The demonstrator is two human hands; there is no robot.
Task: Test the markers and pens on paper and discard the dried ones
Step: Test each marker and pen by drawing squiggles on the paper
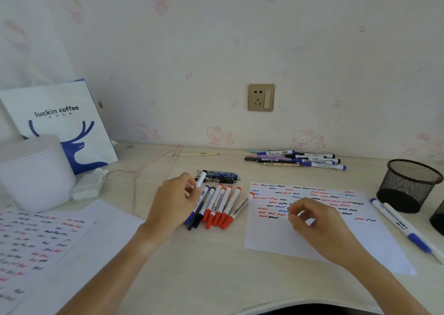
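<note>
Table [216,266] surface: a row of capped markers [219,206], mostly red with some blue and black, lies side by side at centre, slanted. Just behind it sits a small cluster of dark pens [223,176]. A second pile of pens and markers [298,159] lies near the wall. A test sheet [312,237] covered in red, blue and black squiggles lies right of the row; a second marked sheet [36,242] lies at far left. Two blue-capped markers [403,225] lie beside a black mesh pen cup [408,185] at right. A white lidded container [33,170] partly blocks a paper bag [64,122] printed "luckin coffee" with a blue deer. A wall socket [261,97] is above the table. Marker barrel print is too small to read.

Left hand [175,201] hovers over the row, fingers curled round a white marker [200,180] with a dark end, tilted upward. Right hand [314,221] rests on the test sheet, fingertips pinched together on something small and dark that cannot be identified.
</note>
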